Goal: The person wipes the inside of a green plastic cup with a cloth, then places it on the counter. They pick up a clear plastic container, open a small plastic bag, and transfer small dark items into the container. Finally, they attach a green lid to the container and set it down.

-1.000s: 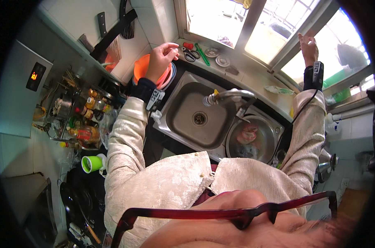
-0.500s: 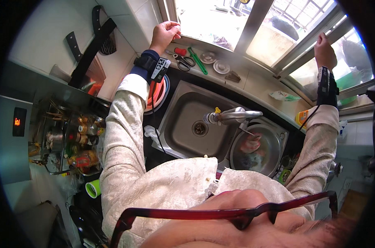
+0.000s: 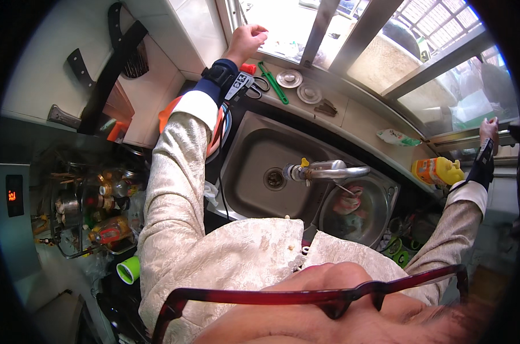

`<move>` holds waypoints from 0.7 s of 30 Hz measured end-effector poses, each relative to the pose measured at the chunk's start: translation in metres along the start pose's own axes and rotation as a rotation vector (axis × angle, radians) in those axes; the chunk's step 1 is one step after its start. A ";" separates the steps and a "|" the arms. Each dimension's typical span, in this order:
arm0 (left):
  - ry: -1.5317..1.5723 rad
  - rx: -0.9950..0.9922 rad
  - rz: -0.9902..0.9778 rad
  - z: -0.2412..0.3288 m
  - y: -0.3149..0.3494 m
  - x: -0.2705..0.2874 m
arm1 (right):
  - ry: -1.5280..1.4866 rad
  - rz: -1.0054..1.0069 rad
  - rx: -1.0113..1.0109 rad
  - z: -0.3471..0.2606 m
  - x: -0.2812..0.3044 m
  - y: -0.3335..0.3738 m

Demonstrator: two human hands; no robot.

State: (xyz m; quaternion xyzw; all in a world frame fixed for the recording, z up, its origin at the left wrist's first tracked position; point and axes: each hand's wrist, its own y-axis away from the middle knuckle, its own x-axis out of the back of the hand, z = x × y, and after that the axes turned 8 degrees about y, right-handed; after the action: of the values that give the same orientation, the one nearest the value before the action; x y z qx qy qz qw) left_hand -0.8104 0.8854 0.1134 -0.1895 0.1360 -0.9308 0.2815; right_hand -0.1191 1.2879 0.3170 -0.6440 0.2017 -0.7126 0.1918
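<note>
My left hand is raised by the left side of the window, fingers curled in a pinch; anything between them is too small or hidden to make out. Below it on the sill lie scissors, partly behind my wrist, and a green-handled tool. At the far right, my stretched right arm ends at the window's edge. There my right hand has its fingers closed against the metal window frame; the exact grip is partly hidden. A yellow jug stands beside my right wrist.
The steel sink has its tap reaching over a round metal basin with water and a pinkish thing inside. Two round lids and a plastic packet lie on the sill. Knives hang on the left wall above a bottle rack.
My right hand has moved right and nearer along the window, and the window's upright bars stand in different places. My left hand has shifted slightly right. The view has turned a little.
</note>
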 end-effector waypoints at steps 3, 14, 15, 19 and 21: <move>-0.124 -0.267 0.058 -0.005 -0.022 -0.019 | -0.015 -0.201 -0.118 0.007 0.007 0.000; -0.196 -0.265 0.011 -0.083 -0.115 -0.133 | -0.267 -0.230 -0.123 0.003 0.019 0.008; -0.174 -0.272 0.006 -0.092 -0.121 -0.138 | -0.229 -0.217 -0.103 0.001 0.022 0.009; 0.228 -0.300 0.086 -0.108 -0.129 -0.144 | -0.219 -0.270 -0.134 -0.003 0.029 0.018; 0.563 -0.115 0.113 -0.106 -0.125 -0.128 | -0.198 -0.248 -0.113 -0.004 0.028 0.022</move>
State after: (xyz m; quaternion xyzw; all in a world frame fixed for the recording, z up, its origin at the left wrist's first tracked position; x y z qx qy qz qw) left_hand -0.8162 1.0749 0.0284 0.0686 0.2715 -0.9204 0.2728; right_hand -0.1254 1.2548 0.3287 -0.7409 0.1406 -0.6513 0.0847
